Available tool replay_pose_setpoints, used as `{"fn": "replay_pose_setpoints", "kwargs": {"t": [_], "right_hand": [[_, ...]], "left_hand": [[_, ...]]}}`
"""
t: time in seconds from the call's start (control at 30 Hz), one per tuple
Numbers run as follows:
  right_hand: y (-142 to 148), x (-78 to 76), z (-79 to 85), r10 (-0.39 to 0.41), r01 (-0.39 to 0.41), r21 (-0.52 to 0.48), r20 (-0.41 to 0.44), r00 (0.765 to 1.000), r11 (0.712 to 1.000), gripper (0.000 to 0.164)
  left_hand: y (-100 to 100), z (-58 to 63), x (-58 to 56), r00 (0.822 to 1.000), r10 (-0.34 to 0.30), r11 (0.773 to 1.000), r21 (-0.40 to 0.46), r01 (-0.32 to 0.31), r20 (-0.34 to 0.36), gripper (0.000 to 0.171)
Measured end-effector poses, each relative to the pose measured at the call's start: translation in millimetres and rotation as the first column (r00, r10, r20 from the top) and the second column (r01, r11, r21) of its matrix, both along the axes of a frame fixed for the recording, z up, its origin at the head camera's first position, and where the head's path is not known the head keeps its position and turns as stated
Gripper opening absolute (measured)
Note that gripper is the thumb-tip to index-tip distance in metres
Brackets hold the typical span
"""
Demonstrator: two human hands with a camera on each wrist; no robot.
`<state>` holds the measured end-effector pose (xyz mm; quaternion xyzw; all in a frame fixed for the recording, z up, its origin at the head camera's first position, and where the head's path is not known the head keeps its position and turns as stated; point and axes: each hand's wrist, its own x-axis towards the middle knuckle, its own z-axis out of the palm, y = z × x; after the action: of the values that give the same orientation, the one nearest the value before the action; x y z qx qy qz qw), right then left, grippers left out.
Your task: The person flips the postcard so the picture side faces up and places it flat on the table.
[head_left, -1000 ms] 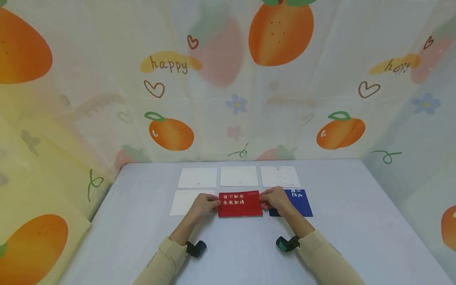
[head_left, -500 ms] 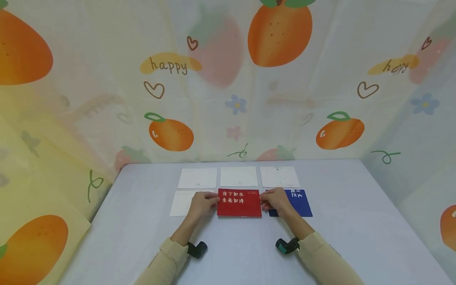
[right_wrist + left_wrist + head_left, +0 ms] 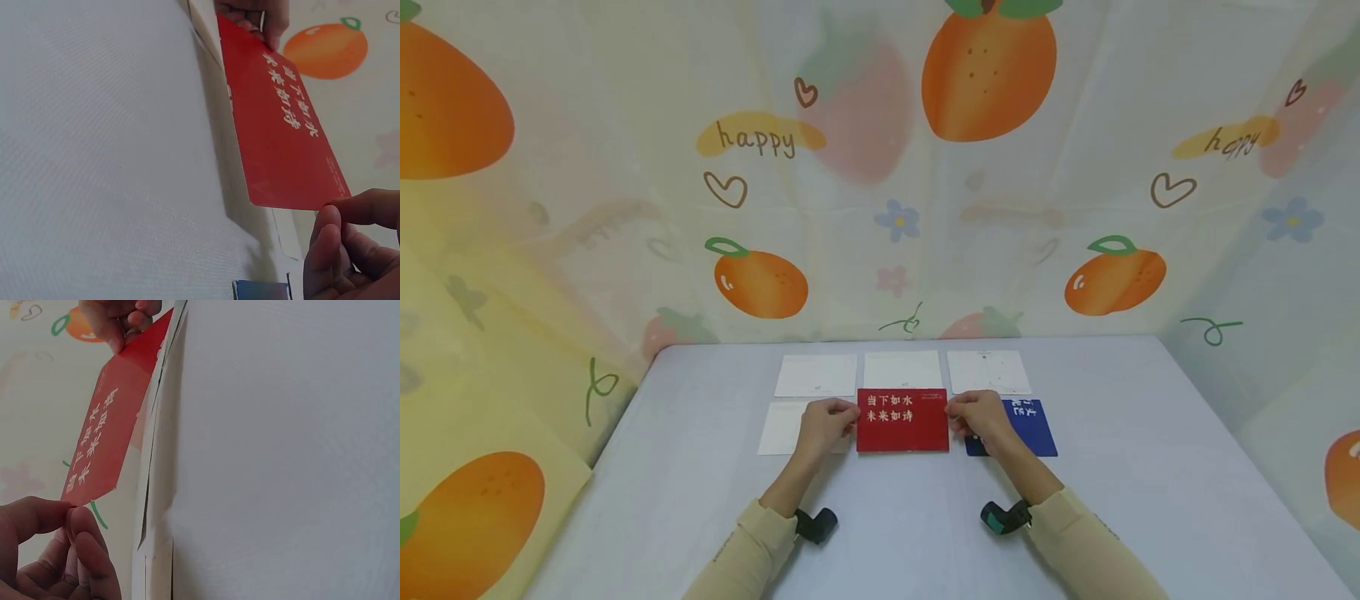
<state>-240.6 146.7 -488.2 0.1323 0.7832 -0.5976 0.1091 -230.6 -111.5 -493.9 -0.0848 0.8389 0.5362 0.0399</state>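
A red card (image 3: 902, 435) with white Chinese characters is held up off the table between both hands, its printed face toward me. My left hand (image 3: 824, 427) pinches its left edge between thumb and finger; the left wrist view shows that pinch at a corner of the red card (image 3: 103, 440). On the opposite edge my right hand (image 3: 981, 417) pinches the card the same way, seen at the corner of the red card (image 3: 281, 144) in the right wrist view. A blue card (image 3: 1033, 427) with white characters lies partly under the right hand.
Three white cards, left (image 3: 815, 377), middle (image 3: 902, 368) and right (image 3: 989, 372), lie in the back row on the white-covered table (image 3: 895, 533). Another white card (image 3: 778, 429) lies partly behind the left hand. A fruit-patterned curtain (image 3: 850, 250) hangs behind.
The red card has been tilted up and lifted from near the table, its upper edge now overlapping the back middle white card. Both hands keep their pinch and rise slightly with it.
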Motion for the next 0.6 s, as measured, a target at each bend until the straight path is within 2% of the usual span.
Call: {"fn": "replay_pose_setpoints", "kwargs": {"t": [0.6], "right_hand": [[1.5,8.0,7.6,-0.011,0.009,-0.025,-0.080,0.997,1.000,0.022]], "left_hand": [[-1.0,5.6,3.2,0.998,0.024,0.999,0.030,-0.022,-0.059,0.020]]}}
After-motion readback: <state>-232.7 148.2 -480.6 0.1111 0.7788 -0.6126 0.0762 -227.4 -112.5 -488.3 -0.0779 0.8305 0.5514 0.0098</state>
